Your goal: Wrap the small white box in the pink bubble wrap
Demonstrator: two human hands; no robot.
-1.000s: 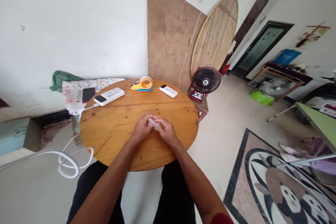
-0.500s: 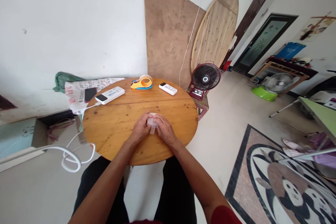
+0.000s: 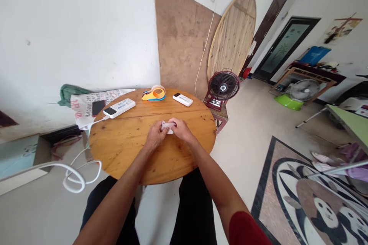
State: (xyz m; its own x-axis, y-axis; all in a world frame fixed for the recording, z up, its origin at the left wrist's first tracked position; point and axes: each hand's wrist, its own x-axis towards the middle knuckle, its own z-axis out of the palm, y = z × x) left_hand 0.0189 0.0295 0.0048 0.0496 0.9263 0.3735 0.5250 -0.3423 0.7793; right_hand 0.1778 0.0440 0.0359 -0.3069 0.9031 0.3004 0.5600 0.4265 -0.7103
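Note:
Over the middle of the round wooden table, a small whitish translucent item is held between both hands. My left hand grips its left side, with the thumb across the front. On the right side, the fingers of my right hand pinch it. Fingers cover part of the item, so its full shape is hard to make out. Beyond the hands sit an orange and blue tape dispenser, a white device with a dark end and a larger white device with a cable.
A dark fan stands on a stool just past the table's right edge. White cable loops hang at the left. A printed bag and a dark phone lie by the far left edge.
The right hand has shifted its fingers up and over the item. The flat strip that hung below the item no longer shows. The view has moved slightly.

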